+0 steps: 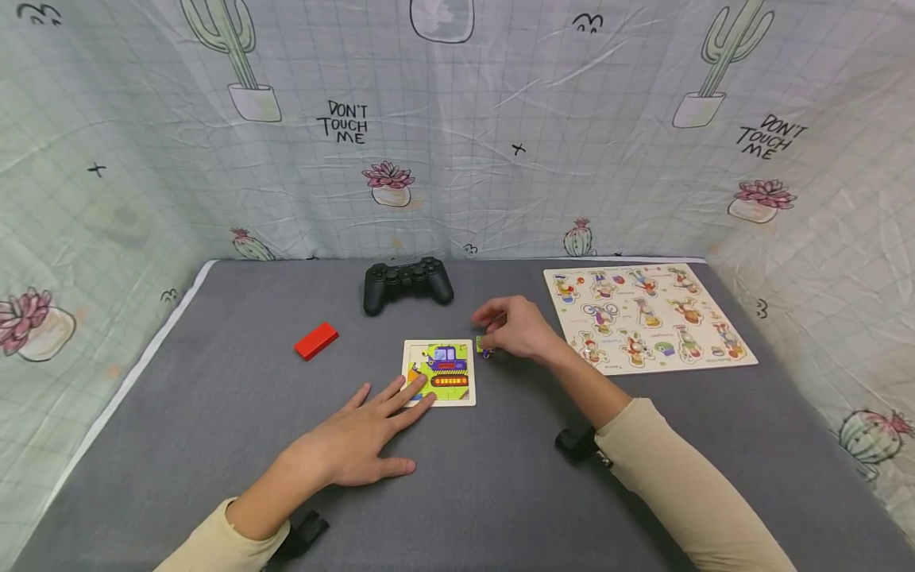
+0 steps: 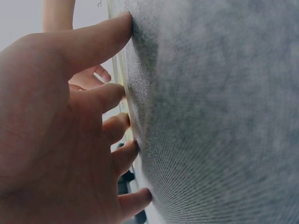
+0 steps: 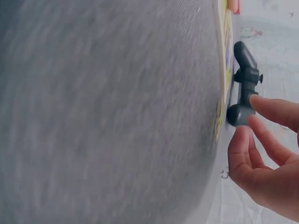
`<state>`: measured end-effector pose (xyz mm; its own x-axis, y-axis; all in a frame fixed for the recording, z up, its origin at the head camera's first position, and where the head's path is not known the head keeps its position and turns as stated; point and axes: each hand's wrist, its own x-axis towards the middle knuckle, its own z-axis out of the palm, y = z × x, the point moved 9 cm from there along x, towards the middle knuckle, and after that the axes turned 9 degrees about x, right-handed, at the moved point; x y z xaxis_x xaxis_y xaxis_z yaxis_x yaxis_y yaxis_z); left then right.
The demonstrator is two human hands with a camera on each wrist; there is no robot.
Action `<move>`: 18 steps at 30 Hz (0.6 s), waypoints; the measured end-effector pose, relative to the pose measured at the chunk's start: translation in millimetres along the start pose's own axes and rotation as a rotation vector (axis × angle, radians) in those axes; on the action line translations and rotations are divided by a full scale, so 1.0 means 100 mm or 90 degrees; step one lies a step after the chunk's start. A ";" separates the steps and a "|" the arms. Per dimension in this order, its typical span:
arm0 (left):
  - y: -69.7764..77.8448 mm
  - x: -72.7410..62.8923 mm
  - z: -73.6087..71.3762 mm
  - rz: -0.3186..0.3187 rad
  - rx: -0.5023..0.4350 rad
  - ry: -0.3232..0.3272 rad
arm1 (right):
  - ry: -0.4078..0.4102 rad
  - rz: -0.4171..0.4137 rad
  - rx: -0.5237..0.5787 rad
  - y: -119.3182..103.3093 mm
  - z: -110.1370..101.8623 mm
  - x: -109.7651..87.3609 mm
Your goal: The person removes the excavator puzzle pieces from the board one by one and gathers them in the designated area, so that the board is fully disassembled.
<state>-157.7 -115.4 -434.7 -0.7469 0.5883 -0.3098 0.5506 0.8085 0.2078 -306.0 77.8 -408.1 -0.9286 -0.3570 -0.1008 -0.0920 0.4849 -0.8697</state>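
Red block (image 1: 316, 341) lay leftmost on the bench (image 1: 179, 397). Your left hand (image 1: 357, 445), spread and grasping nothing, had fingers on the vehicle puzzle (image 1: 448, 365). Just right of that: the small loose piece (image 1: 482, 346), beside your right hand (image 1: 520, 327), loosely curled, nothing visibly pinched. Step seemed piece pickup; next probably needed a careful edge pinch, puzzle steadied.

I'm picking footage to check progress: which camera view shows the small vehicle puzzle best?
The head view: it shows the small vehicle puzzle picture side up from above, partly covered by the left hand. Both wrist views show only a thin, edge-on strip, partly hidden by that hand in the left one.
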 end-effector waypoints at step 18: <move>0.00 0.00 0.00 0.000 0.004 -0.008 | -0.078 0.020 0.098 -0.14 0.47 0.06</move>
<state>-157.8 -115.2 -434.7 -0.7421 0.5887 -0.3206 0.5539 0.8079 0.2015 -293.6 31.1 -419.4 -0.8789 -0.4423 -0.1787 0.0011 0.3725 -0.9280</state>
